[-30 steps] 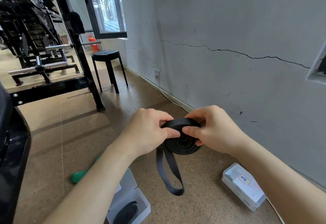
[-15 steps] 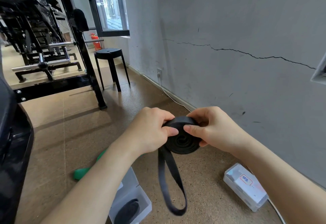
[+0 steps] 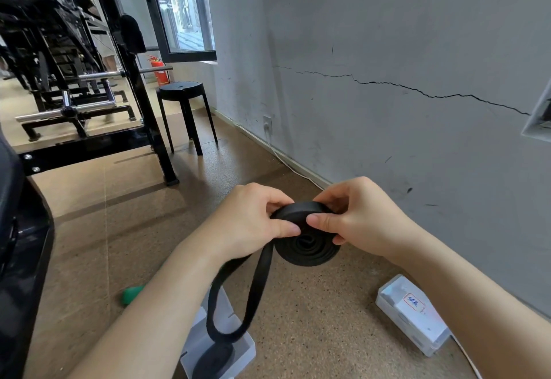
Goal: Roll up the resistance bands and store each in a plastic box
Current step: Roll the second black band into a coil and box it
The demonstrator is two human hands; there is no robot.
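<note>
Between our left hand (image 3: 253, 217) and right hand (image 3: 357, 217), we are pinching the coiled resistance band (image 3: 307, 247), thumbs (image 3: 286, 226) closing (nearer than a second ago); its loose loop (image 3: 256, 283) is dangling below, so rolling is continuing.

Left hand (image 3: 247, 217), right hand (image 3: 362, 217) bare; forearms (image 3: 167, 298) bare to frame edge; thumbnails (image 3: 315, 218) short.

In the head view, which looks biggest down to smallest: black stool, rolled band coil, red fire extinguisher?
Largest, tied: black stool and rolled band coil, alike in frame; the coil is nearer, so unranked.
Smallest: red fire extinguisher.
</note>
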